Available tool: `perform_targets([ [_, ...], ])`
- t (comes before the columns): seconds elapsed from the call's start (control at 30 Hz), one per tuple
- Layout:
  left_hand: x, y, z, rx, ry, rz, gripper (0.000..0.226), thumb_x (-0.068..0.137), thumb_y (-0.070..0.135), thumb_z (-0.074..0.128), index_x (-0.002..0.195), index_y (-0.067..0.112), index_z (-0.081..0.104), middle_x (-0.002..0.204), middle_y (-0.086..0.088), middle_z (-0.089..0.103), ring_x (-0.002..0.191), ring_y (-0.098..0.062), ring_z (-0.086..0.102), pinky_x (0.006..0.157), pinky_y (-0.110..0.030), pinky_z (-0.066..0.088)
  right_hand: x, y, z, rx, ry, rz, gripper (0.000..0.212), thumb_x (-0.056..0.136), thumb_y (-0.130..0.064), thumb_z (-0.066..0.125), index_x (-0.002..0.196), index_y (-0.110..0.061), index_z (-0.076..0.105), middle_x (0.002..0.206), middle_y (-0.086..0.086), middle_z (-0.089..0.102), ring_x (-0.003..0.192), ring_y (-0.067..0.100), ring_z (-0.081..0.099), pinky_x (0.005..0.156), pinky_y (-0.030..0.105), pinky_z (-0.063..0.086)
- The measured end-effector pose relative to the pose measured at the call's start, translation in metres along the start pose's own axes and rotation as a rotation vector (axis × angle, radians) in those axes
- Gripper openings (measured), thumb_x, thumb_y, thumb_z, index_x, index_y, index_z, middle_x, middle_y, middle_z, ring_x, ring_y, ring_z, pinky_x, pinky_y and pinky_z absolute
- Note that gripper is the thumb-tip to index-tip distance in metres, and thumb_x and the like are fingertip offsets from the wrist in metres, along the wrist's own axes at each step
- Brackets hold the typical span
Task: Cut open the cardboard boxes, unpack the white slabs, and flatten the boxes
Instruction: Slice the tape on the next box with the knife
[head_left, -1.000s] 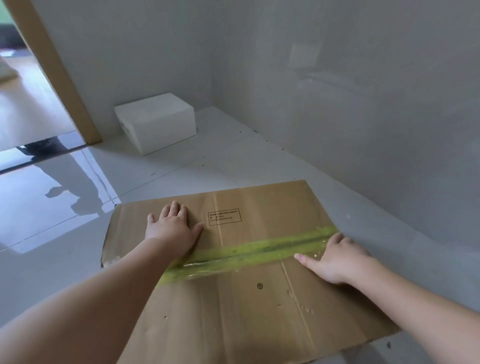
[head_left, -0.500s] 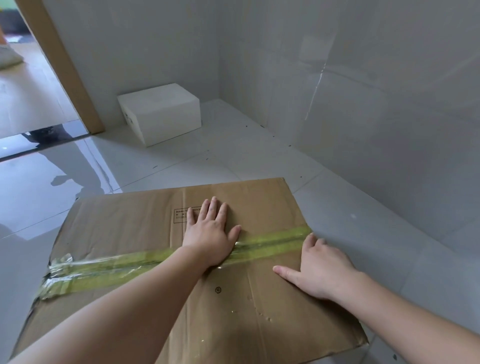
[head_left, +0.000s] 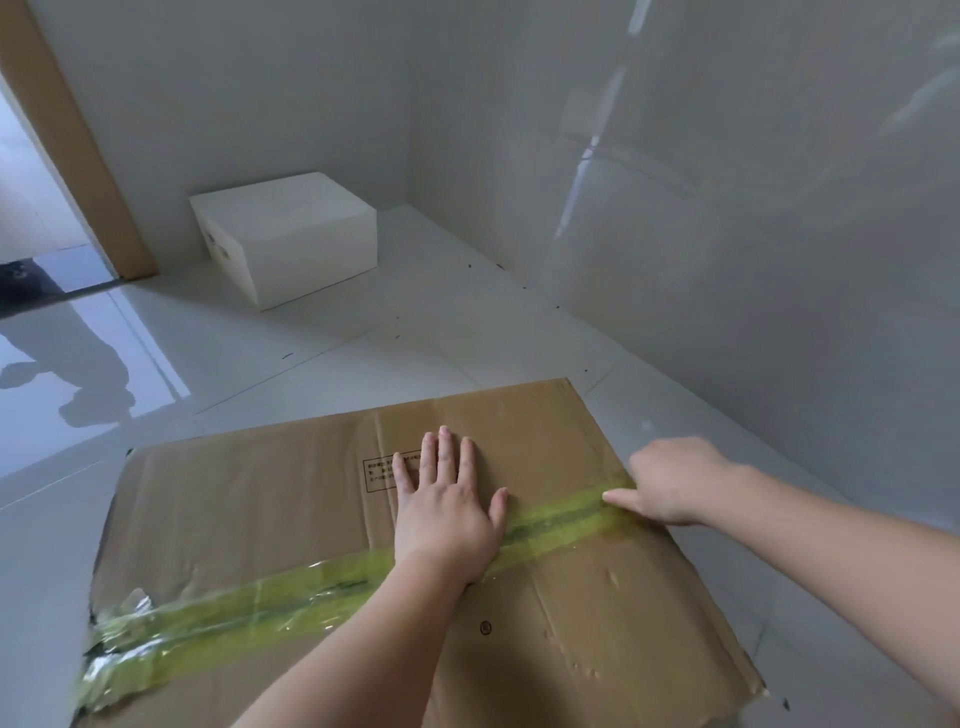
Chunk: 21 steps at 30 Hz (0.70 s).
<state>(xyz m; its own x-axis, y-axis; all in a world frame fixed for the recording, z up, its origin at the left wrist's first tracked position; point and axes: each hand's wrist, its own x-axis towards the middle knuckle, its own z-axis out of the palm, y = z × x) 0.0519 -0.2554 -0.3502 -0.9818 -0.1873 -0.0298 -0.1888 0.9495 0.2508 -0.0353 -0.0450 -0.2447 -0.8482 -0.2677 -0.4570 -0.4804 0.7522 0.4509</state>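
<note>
Soft, even daylight is filling the room, seeming to come in from the doorway (head_left: 31, 208) at the upper left; the glossy floor tiles (head_left: 104, 364) beside it are mirroring a dark silhouette; pale streaks of glare are sliding down the wall tiles (head_left: 727, 208) opposite the doorway; straight lines are bowing toward the edges; the yellow-green tape (head_left: 260, 603) is glinting; focus is staying fairly sharp throughout.

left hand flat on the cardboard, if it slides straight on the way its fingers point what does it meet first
Probably nothing on the flattened brown cardboard box: the left hand points at its far edge, then bare grey floor tiles. Beyond stands the grey wall; the white rectangular block looks left of that line, though depth is unclear.
</note>
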Motion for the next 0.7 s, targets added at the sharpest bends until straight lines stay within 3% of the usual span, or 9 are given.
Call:
perform_targets([
  [0.07,-0.002,-0.003,-0.001,-0.003,-0.008,0.014,0.08,0.086,0.064,0.005,0.152,0.02,-0.002,0.158,-0.006,-0.014,0.144,-0.023,-0.019,0.112,-0.053,-0.017,0.004,0.004,-0.005,0.03,0.046,0.024,0.052,0.092,-0.066,0.03,0.081,-0.018,0.049,0.106,0.004,0.064,0.096,0.026,0.06,0.069,0.034,0.037],
  [0.2,0.011,-0.003,0.0,-0.008,0.035,0.016,0.079,0.084,0.065,0.003,0.151,0.025,0.0,0.158,-0.003,-0.013,0.144,-0.023,-0.02,0.11,-0.052,-0.02,0.028,0.017,0.002,0.152,0.282,0.004,0.041,0.095,-0.052,0.034,0.106,-0.018,0.055,0.105,0.005,0.057,0.098,0.029,0.058,0.073,0.037,0.042],
  [0.37,0.023,-0.002,0.003,0.03,0.05,0.008,0.078,0.081,0.068,0.004,0.15,0.033,0.003,0.159,0.001,-0.008,0.145,-0.02,-0.016,0.114,-0.05,-0.012,0.064,0.056,0.037,0.343,0.358,0.028,0.036,0.095,-0.042,0.043,0.124,-0.023,0.054,0.121,0.002,0.056,0.111,0.027,0.055,0.081,0.034,0.044],
  [0.53,0.025,0.011,0.0,0.091,0.013,-0.104,0.078,0.081,0.071,0.005,0.151,0.036,0.003,0.159,0.003,-0.008,0.145,-0.019,-0.015,0.115,-0.051,-0.009,0.104,0.096,0.058,0.528,0.471,-0.059,0.039,0.095,-0.039,0.047,0.13,-0.023,0.053,0.125,-0.001,0.057,0.113,0.024,0.055,0.083,0.031,0.043],
  [0.7,0.063,0.075,0.001,0.119,-0.03,-0.245,0.079,0.082,0.07,0.006,0.151,0.032,-0.002,0.159,-0.001,-0.012,0.145,-0.024,-0.016,0.114,-0.054,-0.008,0.146,0.132,0.069,0.561,0.544,-0.185,0.037,0.095,-0.039,0.047,0.125,-0.02,0.057,0.122,0.001,0.058,0.111,0.024,0.055,0.083,0.031,0.045],
])
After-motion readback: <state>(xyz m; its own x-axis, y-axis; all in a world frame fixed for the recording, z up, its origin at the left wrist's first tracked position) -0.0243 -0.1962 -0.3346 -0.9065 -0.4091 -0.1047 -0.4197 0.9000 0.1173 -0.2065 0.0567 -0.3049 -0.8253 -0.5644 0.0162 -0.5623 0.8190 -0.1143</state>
